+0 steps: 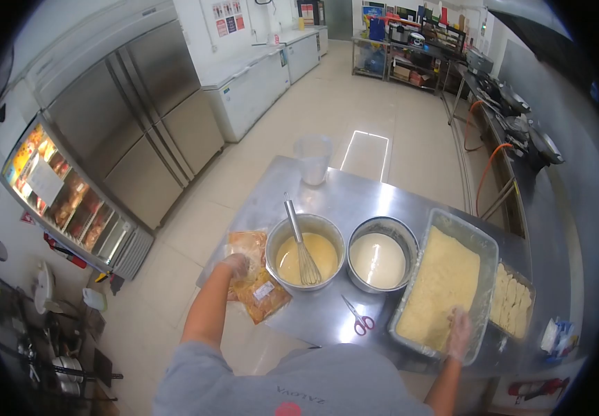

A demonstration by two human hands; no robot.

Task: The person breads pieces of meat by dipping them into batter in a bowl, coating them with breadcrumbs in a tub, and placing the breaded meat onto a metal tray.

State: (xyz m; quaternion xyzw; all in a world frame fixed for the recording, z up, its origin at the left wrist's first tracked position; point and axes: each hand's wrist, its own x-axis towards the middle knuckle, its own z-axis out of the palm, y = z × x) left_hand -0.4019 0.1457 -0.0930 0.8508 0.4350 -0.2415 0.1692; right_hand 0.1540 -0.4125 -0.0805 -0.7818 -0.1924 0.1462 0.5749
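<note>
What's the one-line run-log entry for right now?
left hand: at plastic packs | right hand: at tub of yellow crumbs | balloon whisk: leaning in metal bowl of yellow mixture | scissors: lying on steel table

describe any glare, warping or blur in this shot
Head view: white glare streaks the steel table, and a bright outline shines on the floor; head view: strong wide-angle warp, with the steel fridge leaning and the corners black; head view: left hand and right hand look slightly soft, whether from motion I cannot tell.
</note>
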